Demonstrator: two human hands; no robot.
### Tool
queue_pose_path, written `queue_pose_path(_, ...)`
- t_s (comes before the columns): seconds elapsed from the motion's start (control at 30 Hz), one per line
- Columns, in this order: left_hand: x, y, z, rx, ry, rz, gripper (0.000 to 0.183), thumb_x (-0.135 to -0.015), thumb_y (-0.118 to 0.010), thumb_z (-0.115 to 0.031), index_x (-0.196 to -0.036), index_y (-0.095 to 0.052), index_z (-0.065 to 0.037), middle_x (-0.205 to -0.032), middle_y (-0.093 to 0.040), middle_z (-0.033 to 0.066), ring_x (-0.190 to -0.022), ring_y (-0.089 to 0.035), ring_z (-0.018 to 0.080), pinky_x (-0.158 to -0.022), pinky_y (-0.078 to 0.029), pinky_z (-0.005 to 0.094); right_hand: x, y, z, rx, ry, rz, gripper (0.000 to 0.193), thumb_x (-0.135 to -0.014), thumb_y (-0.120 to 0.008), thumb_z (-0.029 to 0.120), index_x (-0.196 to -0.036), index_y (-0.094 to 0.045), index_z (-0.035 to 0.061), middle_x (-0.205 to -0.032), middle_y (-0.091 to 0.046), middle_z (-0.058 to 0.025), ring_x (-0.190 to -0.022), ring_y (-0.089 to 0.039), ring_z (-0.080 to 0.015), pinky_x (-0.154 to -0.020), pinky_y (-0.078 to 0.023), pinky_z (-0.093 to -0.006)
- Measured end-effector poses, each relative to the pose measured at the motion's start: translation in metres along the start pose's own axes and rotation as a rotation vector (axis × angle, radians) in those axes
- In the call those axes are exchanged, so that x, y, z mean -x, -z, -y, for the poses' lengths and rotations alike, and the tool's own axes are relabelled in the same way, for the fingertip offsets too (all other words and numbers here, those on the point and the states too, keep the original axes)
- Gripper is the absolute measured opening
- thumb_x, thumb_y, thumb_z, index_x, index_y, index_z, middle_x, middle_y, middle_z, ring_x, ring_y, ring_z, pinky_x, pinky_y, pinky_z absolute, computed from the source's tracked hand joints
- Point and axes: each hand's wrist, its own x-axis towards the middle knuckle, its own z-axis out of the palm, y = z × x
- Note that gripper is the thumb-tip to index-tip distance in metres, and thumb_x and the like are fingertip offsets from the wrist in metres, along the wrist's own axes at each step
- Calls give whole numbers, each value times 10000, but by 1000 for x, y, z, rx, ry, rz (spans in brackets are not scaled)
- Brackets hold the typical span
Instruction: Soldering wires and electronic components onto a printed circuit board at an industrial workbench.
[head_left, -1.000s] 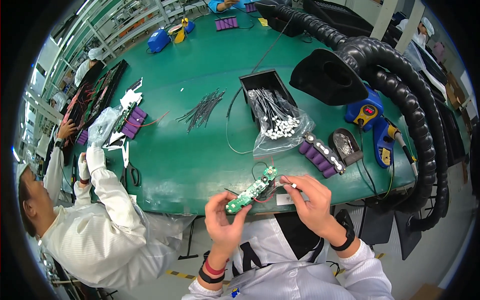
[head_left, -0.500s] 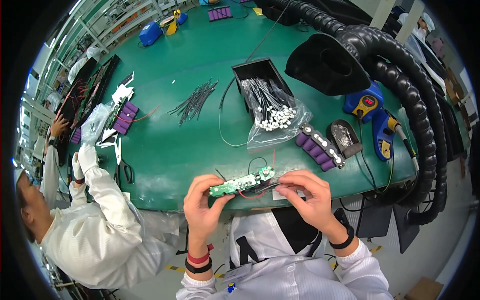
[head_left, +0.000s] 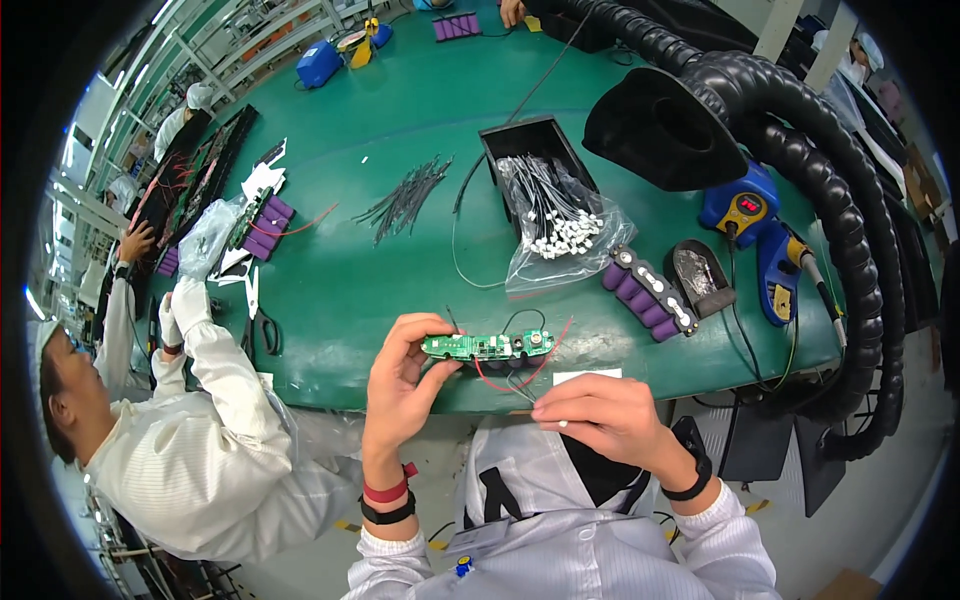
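Note:
Near the table's front edge, a narrow green circuit board point(head_left: 488, 346) with a red wire point(head_left: 545, 375) and dark wires is held by my left hand point(head_left: 408, 375). Its thumb and fingers close on the board's left end. Part of the board's underside is dark and hard to make out. My right hand point(head_left: 605, 412) pinches a thin grey cable point(head_left: 519, 388) just below the board's right part; a small white connector point(head_left: 563, 424) shows beneath the fingers. A white paper slip point(head_left: 587, 375) lies partly behind this hand.
A black bin point(head_left: 535, 140) holds bagged white-tipped cables point(head_left: 565, 232). Loose black wires point(head_left: 408, 200) lie left of it. To the right are a purple battery pack point(head_left: 648, 295), a soldering station point(head_left: 742, 205) and a black fume hose point(head_left: 830, 200). Scissors point(head_left: 262, 325) rest near a co-worker point(head_left: 200, 440).
The board has turned closer to level and risen slightly. My right hand has moved down and left, away from the board's end, with the cable in its pinch.

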Motion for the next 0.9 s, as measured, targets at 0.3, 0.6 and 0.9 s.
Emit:
queue_pose_path(0.3, 17, -19, -19, -1059, -522, -7, 415, -645, -824, -35, -989, -770, -261, -1376, -473, 110, -1323, -391, 366, -1077, -382, 505, -7, -6, -4, -167, -121, 26, 204, -789, -759, -27, -983, -777, 36, -956, -752, -93, -827, -736, -187, -698, -589, -283)
queue_pose_path(0.6, 41, -16, -2, -1135, -718, 56, 161, -806, -757, -151, -915, -672, -233, -1306, -627, -56, -1314, -472, 218, -1121, -377, 437, -13, -24, 4, -276, -382, -181, 182, -874, -725, 3, -1056, -732, 10, -864, -742, -92, -729, -691, -159, -622, -530, -273)
queue_pose_path(0.9, 29, -32, -37, -199, -377, -1, 135, -888, -648, 55, -1010, -664, 1, -852, -649, 83, -785, -632, 194, -768, -523, 373, -15, -21, 0, 14, -153, -38, 95, -824, -764, 0, -906, -720, 19, -850, -749, -68, -675, -647, -163, -601, -492, -261)
